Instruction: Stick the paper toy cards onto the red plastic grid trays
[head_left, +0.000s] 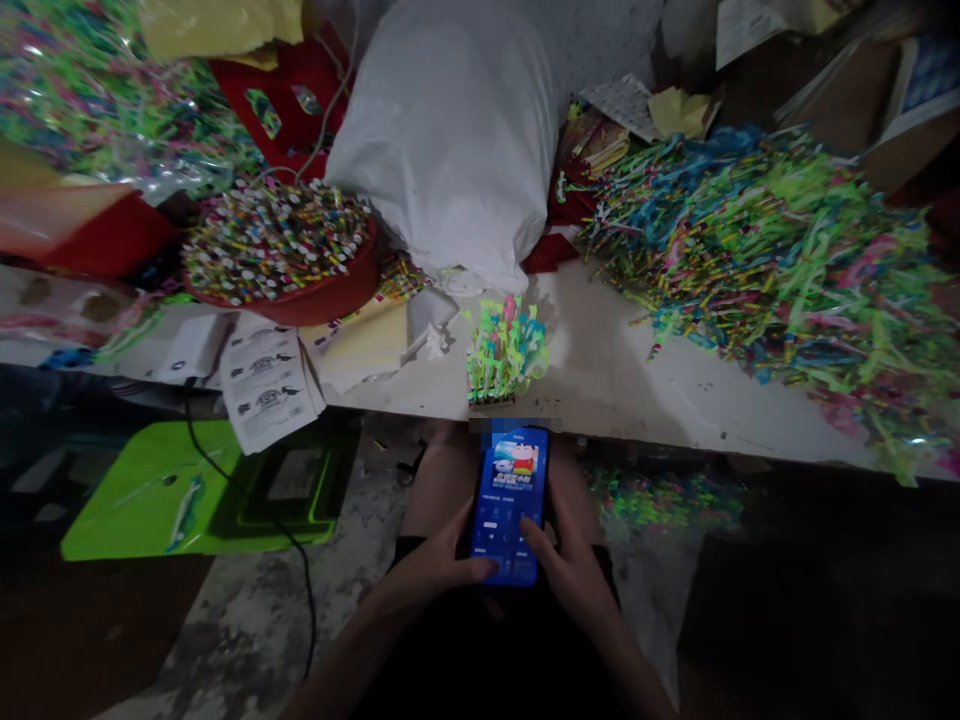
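A lit smartphone (508, 515) with a blue screen and a cartoon picture is held upright over my lap, below the table's front edge. My left hand (448, 555) grips its lower left side, the thumb lying across the bottom of the screen. On the other side my right hand (566, 545) holds the phone's right edge, with its thumb over the screen. Just beyond the phone, a small block of upright green, blue and pink plastic pieces (504, 355) stands at the table edge.
The white table (585, 390) carries a red basin (300, 300) of small coloured sticks, a large white sack (457, 130), printed paper sheets (270, 385) and a heap of colourful plastic pieces (757, 250). A green plastic stool (142, 490) stands at lower left, crossed by a black cable (304, 560).
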